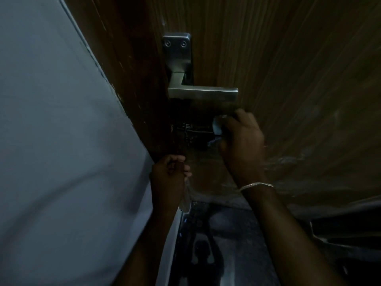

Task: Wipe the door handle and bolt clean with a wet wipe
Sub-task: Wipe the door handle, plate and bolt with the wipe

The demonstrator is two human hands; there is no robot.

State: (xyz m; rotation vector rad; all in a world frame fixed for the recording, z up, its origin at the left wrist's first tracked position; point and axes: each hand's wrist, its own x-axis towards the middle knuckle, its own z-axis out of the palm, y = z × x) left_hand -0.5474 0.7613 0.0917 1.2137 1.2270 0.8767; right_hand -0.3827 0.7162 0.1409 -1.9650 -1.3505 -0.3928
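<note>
A steel lever door handle (203, 93) on a tall back plate juts from the dark wooden door (288, 69). Below it, in shadow, sits the metal bolt (191, 132). My right hand (242, 141) grips a crumpled pale wet wipe (216, 127) and holds it against the bolt's right end. My left hand (168, 176) hangs lower, by the door's edge, fingers curled around something thin and pale that I cannot make out. A thin bracelet circles my right wrist.
A pale grey wall (61, 141) fills the left side, meeting the dark door frame (132, 79). A glossy dark floor (226, 244) lies below. The scene is dim.
</note>
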